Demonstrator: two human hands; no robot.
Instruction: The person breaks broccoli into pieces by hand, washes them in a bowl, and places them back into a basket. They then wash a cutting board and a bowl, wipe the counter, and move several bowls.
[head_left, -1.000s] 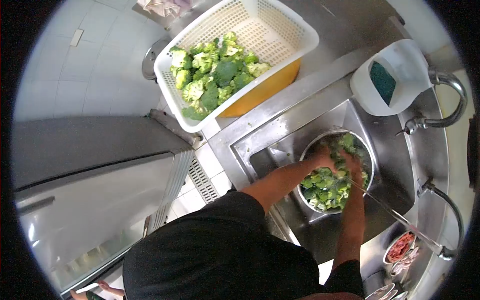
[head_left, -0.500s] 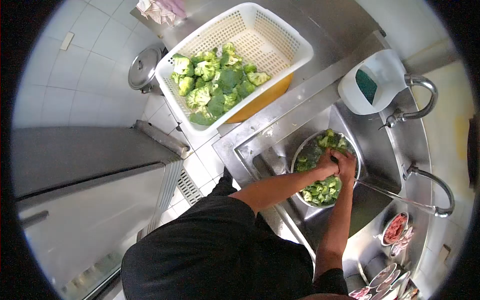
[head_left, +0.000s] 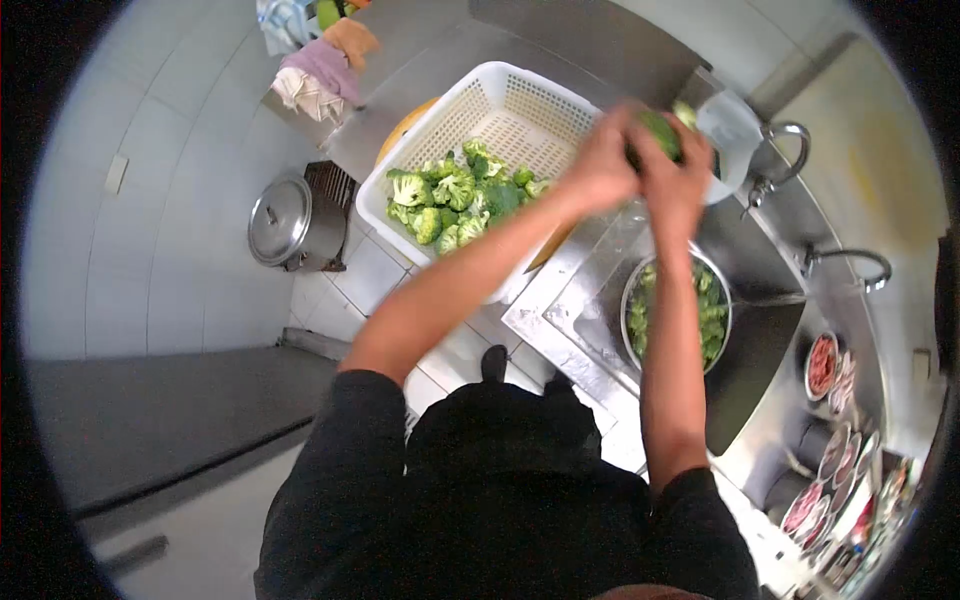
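Observation:
My left hand (head_left: 605, 160) and my right hand (head_left: 680, 185) are raised together above the sink's back edge, both around broccoli (head_left: 658, 136) and blurred by motion. A white perforated basket (head_left: 545, 92) stands left of them, with broccoli florets (head_left: 460, 195) heaped in its near left part. Below my right hand, partly behind my right forearm, a round metal bowl (head_left: 728, 335) sits in the sink with more broccoli (head_left: 712, 315) in it.
A white container (head_left: 730, 135) stands behind my right hand by a curved faucet (head_left: 800, 150). Another faucet (head_left: 850, 255) is farther right. Bowls of meat (head_left: 822, 365) line the right counter. A lidded pot (head_left: 280, 222) stands at left, with cloths (head_left: 325, 75) behind it.
Both hands have risen out of the bowl with broccoli and moved up and back toward the basket. The view has shifted, and water no longer shows running from the right faucet.

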